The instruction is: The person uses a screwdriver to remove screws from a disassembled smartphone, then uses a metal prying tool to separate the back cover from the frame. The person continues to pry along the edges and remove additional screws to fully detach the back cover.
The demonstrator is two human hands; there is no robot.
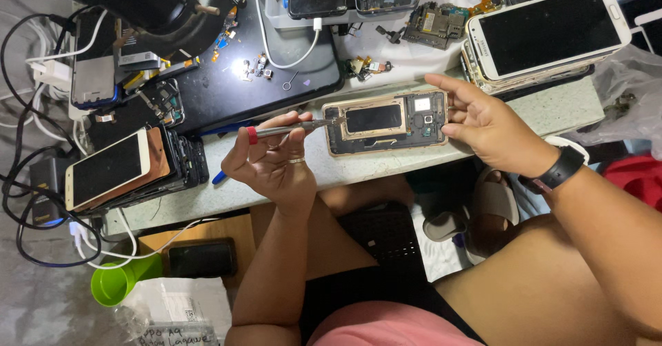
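An opened phone (386,122) with a gold frame lies back-up near the table's front edge, its black battery and circuit parts exposed. My left hand (272,163) grips a slim metal tool (289,130) with a red band, its tip touching the phone's left end. My right hand (483,122) rests against the phone's right end, fingers spread around that edge and steadying it. A black band sits on my right wrist.
A stack of phones (545,32) stands at the back right, another stack (117,167) at the left. A black mat (234,91) holds small screws and parts. A loose circuit board (434,22), white cables (41,70) and a green funnel (121,280) below the table.
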